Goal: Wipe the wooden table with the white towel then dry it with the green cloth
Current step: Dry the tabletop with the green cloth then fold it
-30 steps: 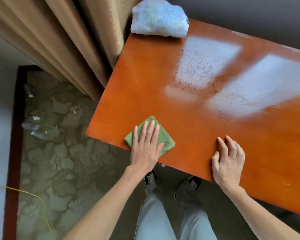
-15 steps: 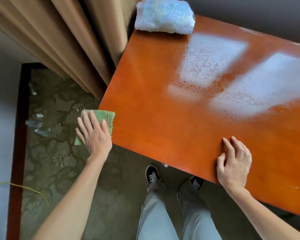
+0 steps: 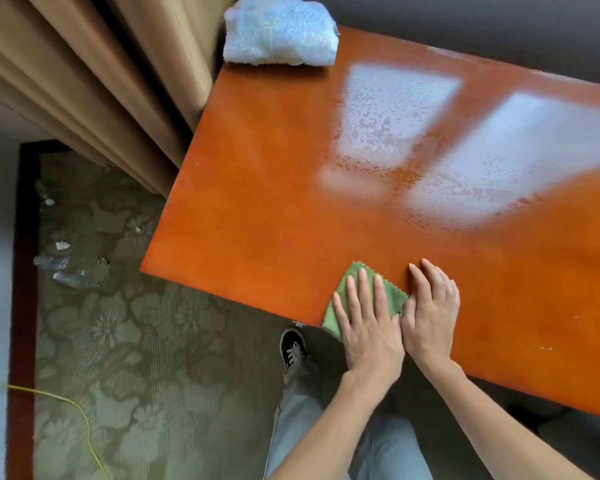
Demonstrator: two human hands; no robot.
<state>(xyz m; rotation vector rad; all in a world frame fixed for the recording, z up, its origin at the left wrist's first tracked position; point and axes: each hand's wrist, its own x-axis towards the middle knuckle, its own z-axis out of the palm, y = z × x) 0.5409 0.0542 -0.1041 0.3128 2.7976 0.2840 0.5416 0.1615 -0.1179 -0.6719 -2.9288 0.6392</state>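
Note:
The orange-brown wooden table fills the right and middle of the view. A crumpled white towel lies on its far left corner. My left hand presses flat on a small green cloth at the table's near edge, fingers spread; part of the cloth hangs past the edge. My right hand rests flat on the tabletop right beside the left hand, its thumb touching the cloth's right side. Pale window reflections show streaky wet marks across the far half of the table.
Beige curtains hang against the table's left side. Below lies a patterned green carpet with clear plastic scraps and a yellow cord. My legs and a black shoe stand at the table's near edge.
My left hand swept the green cloth off the table's left corner, then back right along the near edge until it met my right hand. The right hand stayed planted.

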